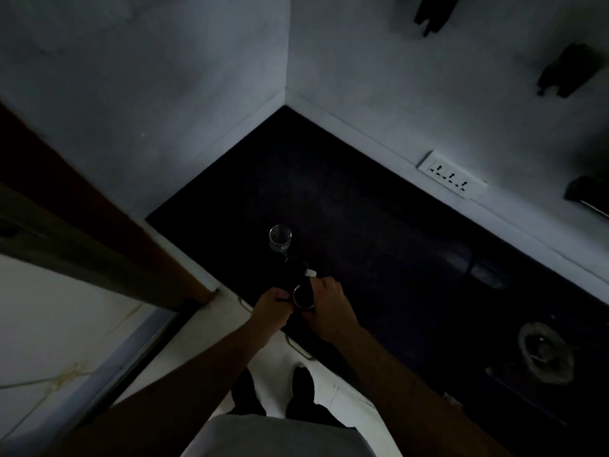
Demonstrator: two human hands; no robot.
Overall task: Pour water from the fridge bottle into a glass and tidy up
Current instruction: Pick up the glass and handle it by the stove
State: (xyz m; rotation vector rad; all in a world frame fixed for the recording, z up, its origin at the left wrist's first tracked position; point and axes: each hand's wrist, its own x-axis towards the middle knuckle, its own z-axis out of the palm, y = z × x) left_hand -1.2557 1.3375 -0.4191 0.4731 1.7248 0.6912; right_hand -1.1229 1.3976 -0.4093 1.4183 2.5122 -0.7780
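Observation:
A clear drinking glass (280, 238) stands upright on the dark countertop (362, 225), near its left end. Just in front of it is a dark bottle (302, 295), showing a round rim towards me. My left hand (273, 308) grips it from the left. From the right, my right hand (329, 306) wraps it, fingers reaching to a small white piece (310, 273) on the bottle's far side. The bottle's dark body stretches towards the glass. The light is too dim to tell whether water is flowing or what the white piece is.
A white wall socket strip (451, 176) sits low on the right wall. A stove burner (545, 352) lies at the counter's right end. A brown door frame (99, 225) runs along the left. Dark items (566, 70) hang on the wall.

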